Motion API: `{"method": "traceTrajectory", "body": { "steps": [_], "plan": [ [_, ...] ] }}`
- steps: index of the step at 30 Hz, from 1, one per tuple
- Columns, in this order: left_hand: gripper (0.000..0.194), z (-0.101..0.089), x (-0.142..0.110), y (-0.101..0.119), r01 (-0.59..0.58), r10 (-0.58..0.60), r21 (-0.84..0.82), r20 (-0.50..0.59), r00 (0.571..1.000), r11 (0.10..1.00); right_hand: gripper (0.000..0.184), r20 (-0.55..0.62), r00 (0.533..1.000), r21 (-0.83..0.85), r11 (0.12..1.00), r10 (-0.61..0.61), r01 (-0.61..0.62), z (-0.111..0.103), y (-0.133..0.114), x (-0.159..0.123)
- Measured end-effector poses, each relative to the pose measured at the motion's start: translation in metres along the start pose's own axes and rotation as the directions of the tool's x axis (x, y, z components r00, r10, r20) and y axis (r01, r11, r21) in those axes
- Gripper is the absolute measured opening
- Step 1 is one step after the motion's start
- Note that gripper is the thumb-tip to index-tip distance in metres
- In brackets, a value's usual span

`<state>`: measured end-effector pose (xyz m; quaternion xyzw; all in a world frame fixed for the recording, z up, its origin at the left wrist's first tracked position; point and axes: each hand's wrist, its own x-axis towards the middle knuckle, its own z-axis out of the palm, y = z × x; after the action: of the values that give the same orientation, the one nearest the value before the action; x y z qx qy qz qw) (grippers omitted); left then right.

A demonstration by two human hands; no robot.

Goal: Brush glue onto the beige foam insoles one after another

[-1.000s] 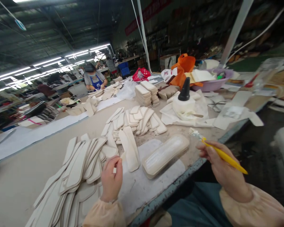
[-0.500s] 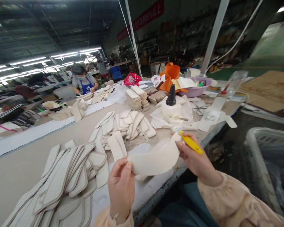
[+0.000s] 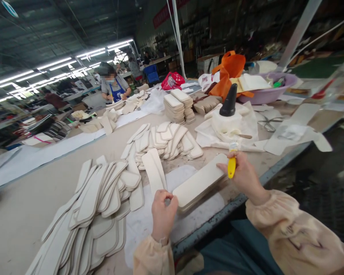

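A long off-white panel [image 3: 199, 179] with rounded ends lies flat on a small stack of like panels near the table's front edge. My left hand [image 3: 164, 214] is closed at its near left end, thumb and forefinger pinched at the corner. At the far right end, my right hand [image 3: 246, 175] grips a brush with a yellow handle [image 3: 231, 168] while a finger and thumb touch the panel. The brush's bristles point toward a white glue pot [image 3: 225, 124] with a black cone top [image 3: 229, 101]. Loose piles of similar panels [image 3: 103, 202] spread to the left.
Behind the loose panels [image 3: 163, 141] stand neat stacks [image 3: 177, 105]. A purple basin [image 3: 271, 91], orange cloth [image 3: 227, 74], red bag [image 3: 172, 81] and scissors [image 3: 269, 124] lie farther back. A metal edge [image 3: 209, 225] borders the table. A co-worker [image 3: 113, 86] sits across.
The panel, curved and raised between both hands before, now lies flat on the stack. The brush handle has swung to point downward. The camera view has turned left.
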<state>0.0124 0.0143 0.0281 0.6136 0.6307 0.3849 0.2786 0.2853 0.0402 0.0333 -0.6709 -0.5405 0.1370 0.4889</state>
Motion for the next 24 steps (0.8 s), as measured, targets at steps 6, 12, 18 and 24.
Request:
{"method": "traceTrajectory", "body": {
  "steps": [6,12,18,24],
  "plan": [
    [0.011,0.003,-0.003,-0.007,0.013,-0.014,0.026,0.011,1.0,1.0,0.043,0.064,0.998,-0.016,1.0,0.014,-0.013,0.009,0.009,0.0],
    [0.01,0.003,-0.002,-0.016,0.051,-0.052,0.012,0.03,0.998,0.999,0.042,0.08,0.997,-0.071,0.997,-0.013,0.018,0.015,0.013,-0.003],
    [0.011,0.004,-0.002,-0.019,0.104,-0.101,-0.044,0.06,0.993,0.994,0.041,0.096,0.995,-0.113,0.994,0.021,-0.01,0.017,0.016,-0.003],
    [0.017,0.006,-0.006,-0.026,0.166,-0.159,-0.186,0.048,0.986,0.969,0.041,0.093,0.996,-0.12,0.993,0.017,-0.006,0.018,0.018,-0.003]
  ]
}}
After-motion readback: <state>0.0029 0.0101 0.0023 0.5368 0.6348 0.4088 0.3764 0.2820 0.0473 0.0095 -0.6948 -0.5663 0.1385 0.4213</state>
